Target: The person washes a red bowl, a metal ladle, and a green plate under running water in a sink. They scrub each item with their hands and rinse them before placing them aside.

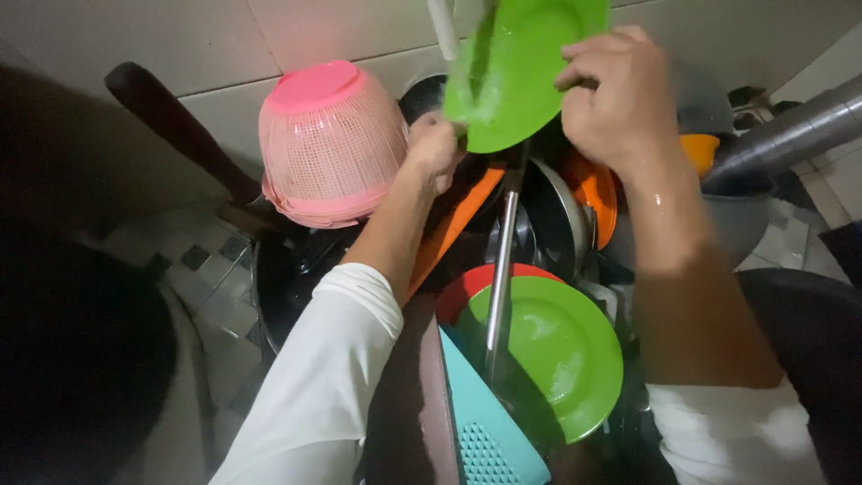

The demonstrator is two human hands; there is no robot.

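Observation:
I hold a wet green plastic plate (516,67) tilted up near the tiled wall. My left hand (435,148) grips its lower left edge. My right hand (611,94) is closed over its right rim. Below them lies a second green plate (561,355) on top of a red plate (462,287). A long metal handle (498,278) runs down across that lower plate.
An upturned pink mesh basket (330,144) sits at the left beside a dark pan handle (175,126). Orange dishes (594,193), a metal bowl (558,216), a grey basin (741,216) and a teal perforated utensil (485,431) crowd the sink. A grey pipe (799,130) crosses the right.

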